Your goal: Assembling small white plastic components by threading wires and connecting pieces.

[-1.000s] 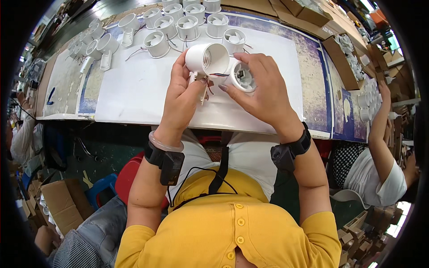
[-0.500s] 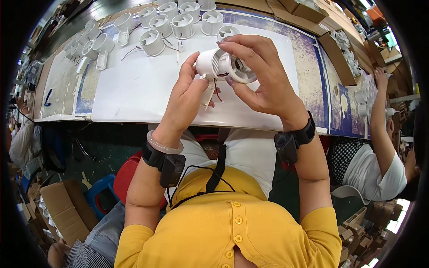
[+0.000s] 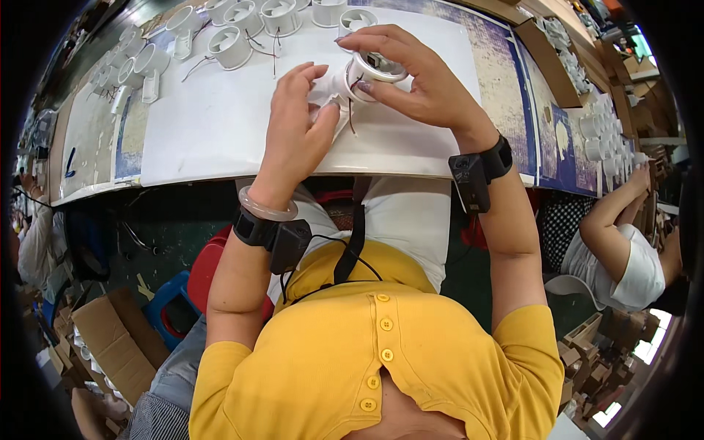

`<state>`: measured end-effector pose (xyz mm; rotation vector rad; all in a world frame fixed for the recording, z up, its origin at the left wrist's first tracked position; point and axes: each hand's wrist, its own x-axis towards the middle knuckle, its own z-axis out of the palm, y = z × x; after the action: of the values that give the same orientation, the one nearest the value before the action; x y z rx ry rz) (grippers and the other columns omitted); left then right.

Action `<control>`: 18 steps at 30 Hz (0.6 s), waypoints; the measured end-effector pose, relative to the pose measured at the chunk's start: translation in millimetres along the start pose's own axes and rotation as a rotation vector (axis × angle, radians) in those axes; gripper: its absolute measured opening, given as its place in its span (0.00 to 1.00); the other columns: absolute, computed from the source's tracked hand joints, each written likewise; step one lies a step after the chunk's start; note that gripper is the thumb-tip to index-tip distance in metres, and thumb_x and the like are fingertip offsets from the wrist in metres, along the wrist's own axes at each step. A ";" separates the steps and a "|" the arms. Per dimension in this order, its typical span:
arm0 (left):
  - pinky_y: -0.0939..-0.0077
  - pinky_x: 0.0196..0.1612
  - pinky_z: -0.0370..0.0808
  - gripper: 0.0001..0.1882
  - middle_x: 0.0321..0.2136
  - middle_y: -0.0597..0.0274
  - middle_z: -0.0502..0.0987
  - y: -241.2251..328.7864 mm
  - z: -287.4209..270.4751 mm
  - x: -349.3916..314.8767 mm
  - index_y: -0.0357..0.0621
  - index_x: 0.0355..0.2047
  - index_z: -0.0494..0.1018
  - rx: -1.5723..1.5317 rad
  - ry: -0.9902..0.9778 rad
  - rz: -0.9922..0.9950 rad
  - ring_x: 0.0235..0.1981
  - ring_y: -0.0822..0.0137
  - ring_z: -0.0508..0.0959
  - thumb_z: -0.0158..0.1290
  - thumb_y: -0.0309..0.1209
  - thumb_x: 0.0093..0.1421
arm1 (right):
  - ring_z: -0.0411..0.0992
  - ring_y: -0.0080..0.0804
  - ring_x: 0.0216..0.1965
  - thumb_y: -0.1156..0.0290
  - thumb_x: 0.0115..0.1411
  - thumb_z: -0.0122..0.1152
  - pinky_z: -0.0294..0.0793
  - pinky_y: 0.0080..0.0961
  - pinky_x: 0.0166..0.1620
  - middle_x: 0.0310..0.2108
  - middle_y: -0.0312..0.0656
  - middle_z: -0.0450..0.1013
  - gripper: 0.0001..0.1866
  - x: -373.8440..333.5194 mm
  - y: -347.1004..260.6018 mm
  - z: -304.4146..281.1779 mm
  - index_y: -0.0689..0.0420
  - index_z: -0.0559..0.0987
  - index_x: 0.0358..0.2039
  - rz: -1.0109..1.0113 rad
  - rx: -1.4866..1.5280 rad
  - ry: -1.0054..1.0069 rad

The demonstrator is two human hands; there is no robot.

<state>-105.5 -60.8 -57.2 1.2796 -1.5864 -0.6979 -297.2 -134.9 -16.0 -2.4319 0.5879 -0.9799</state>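
My right hand (image 3: 429, 82) grips a white plastic handheld fan body (image 3: 359, 86) by its round front rim, thumb below and fingers over the top. The round opening shows parts inside that I cannot make out. Thin dark and reddish wires (image 3: 351, 117) hang under it, beside a white handle piece (image 3: 342, 126) that slants downward. My left hand (image 3: 293, 128) is open at the body's left end, with fingers and thumb spread apart; the thumb tip is close to the handle. The body's left end is blurred, so contact there is unclear.
Several white round fan housings (image 3: 229, 48) with wires stand along the table's far side. More lie at the far left. At right are an open cardboard box (image 3: 550, 62) of white parts, stacked white cups (image 3: 598, 139) and a co-worker's arm (image 3: 612, 202).
The left hand's fingers have spread and loosened from the fan body. The right hand still holds the rim and has tilted it upward. The whole view has shifted slightly.
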 end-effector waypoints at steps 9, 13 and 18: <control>0.67 0.47 0.67 0.09 0.37 0.59 0.74 -0.3 6.3 -6.4 0.45 0.29 0.77 0.480 0.258 0.259 0.45 0.57 0.69 0.63 0.31 0.48 | 0.66 0.35 0.54 0.70 0.57 0.59 0.68 0.30 0.54 0.53 0.40 0.68 0.22 10.4 -5.1 6.5 0.48 0.74 0.54 0.043 0.000 -0.043; 0.67 0.45 0.68 0.06 0.34 0.63 0.75 -5.4 9.6 -4.0 0.48 0.27 0.78 0.381 0.232 0.172 0.43 0.58 0.70 0.62 0.31 0.49 | 0.67 0.42 0.48 0.76 0.53 0.62 0.68 0.30 0.50 0.46 0.48 0.67 0.23 20.0 14.9 11.4 0.59 0.73 0.52 -0.417 0.102 0.077; 0.67 0.45 0.68 0.05 0.31 0.64 0.76 -7.2 6.8 -0.4 0.48 0.27 0.78 0.376 0.209 0.175 0.41 0.58 0.71 0.60 0.30 0.49 | 0.67 0.44 0.47 0.73 0.52 0.63 0.68 0.32 0.49 0.45 0.49 0.68 0.22 20.6 18.8 14.3 0.59 0.74 0.50 -0.423 0.112 0.091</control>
<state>-108.8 -63.4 -66.2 1.4073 -1.6788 -0.1519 -277.4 -157.6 -24.7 -2.4691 0.0378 -1.2560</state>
